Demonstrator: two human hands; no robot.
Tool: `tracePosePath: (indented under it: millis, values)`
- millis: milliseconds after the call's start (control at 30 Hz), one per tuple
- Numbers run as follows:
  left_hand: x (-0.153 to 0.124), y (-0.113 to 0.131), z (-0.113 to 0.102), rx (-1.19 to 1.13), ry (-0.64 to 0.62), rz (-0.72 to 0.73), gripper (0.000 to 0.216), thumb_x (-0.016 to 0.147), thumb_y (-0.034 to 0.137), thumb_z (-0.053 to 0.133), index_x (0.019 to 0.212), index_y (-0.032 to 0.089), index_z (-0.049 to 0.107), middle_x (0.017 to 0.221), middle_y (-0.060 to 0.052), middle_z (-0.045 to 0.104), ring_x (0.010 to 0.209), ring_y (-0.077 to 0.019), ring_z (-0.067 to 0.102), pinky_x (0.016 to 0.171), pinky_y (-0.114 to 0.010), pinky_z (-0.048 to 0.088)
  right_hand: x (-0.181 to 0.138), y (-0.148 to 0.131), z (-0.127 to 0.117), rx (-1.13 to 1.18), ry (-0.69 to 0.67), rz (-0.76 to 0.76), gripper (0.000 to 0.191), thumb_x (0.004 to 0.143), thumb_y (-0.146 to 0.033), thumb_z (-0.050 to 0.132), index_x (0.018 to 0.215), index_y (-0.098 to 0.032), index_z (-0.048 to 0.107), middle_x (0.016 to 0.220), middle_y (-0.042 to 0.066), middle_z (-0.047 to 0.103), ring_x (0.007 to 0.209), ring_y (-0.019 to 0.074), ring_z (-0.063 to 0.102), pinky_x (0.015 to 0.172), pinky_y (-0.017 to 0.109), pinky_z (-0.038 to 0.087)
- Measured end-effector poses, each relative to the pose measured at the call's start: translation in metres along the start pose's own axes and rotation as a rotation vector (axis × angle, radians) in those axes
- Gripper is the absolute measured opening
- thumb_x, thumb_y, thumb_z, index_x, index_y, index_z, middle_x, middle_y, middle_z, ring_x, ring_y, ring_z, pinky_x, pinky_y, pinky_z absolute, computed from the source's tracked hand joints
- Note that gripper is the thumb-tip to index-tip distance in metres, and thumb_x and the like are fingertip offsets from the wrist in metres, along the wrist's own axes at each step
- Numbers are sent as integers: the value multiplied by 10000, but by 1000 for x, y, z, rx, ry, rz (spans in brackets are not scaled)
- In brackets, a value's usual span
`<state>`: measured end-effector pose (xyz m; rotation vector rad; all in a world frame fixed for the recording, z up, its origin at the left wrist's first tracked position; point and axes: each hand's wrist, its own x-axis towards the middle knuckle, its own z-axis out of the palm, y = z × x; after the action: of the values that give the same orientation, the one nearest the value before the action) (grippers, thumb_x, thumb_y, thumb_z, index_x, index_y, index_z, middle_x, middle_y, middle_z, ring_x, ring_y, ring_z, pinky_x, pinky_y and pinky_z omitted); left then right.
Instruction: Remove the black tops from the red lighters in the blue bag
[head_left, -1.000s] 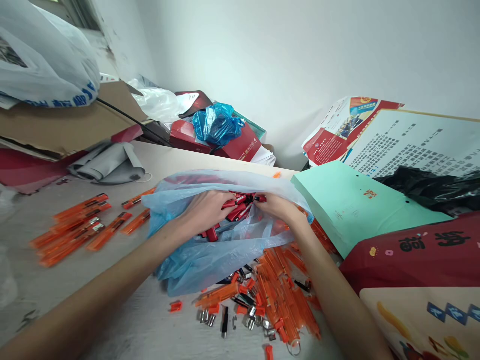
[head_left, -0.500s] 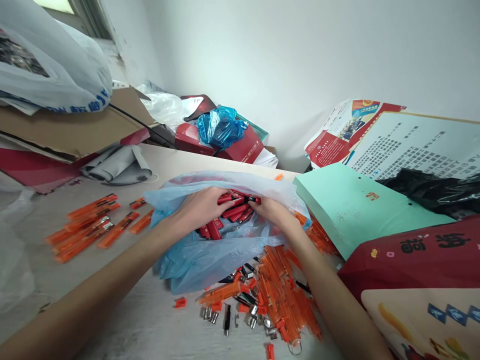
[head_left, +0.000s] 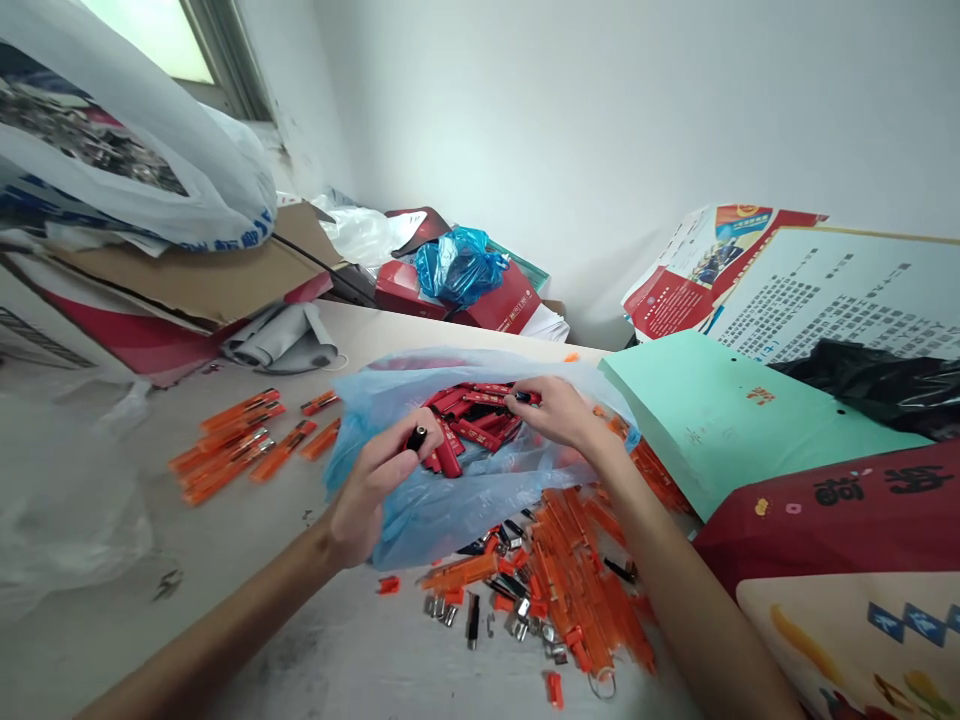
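Observation:
A light blue plastic bag (head_left: 442, 500) lies open on the table, filled with several dark red lighters (head_left: 472, 420). My left hand (head_left: 371, 485) is at the bag's near left edge, its fingers closed on one red lighter with a black end. My right hand (head_left: 559, 412) is inside the bag's right side, pinching another red lighter by its black tip. A heap of orange lighter bodies and small metal parts (head_left: 547, 590) lies just in front of the bag, under my right forearm.
A row of orange lighters (head_left: 240, 450) lies to the left. A mint green folder (head_left: 720, 420) and a dark red box (head_left: 847, 510) crowd the right. Cardboard (head_left: 195, 280), a white bag (head_left: 127, 170) and grey cloth (head_left: 281, 340) sit at back left; red boxes with a blue bag (head_left: 459, 268) behind.
My left hand has drawn back out of the bag toward me with a red lighter in its fingers. My right hand stays inside the bag. The view has shifted left.

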<state>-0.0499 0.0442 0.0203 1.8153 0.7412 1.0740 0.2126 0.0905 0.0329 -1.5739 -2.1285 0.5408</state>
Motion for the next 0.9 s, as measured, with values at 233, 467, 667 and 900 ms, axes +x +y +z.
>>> tracePosePath:
  millis: [233,467,667,900]
  values:
    - [-12,-6,5,-94,24,-17,229,1001,377,395,821,237,414,835,-35,424,770,-224,393,682,-377,389,-9,-8,-14,-10,-58,-52,278,1036,-339,597,950,-189,814,774,38,767,667,173,600,669,295,403]
    - [-19,-14,6,26,107,-46,217,1065,385,442,949,225,532,847,3,505,688,-158,406,641,-316,377,-23,-33,-33,452,-112,-164,126,972,-296,732,981,-216,828,955,39,833,876,205,757,742,307,554]
    - [-21,-3,15,148,204,-56,188,963,350,705,1113,247,655,673,85,351,566,-110,360,542,-253,320,-34,-58,-30,635,-171,-265,111,963,-314,763,1016,-241,827,932,19,815,862,199,756,788,332,599]
    - [-21,0,20,296,372,76,44,946,220,719,961,242,754,662,81,542,581,-85,493,574,-209,423,-35,-64,-18,648,-132,-340,99,916,-287,822,997,-231,824,914,10,798,851,170,729,764,296,581]
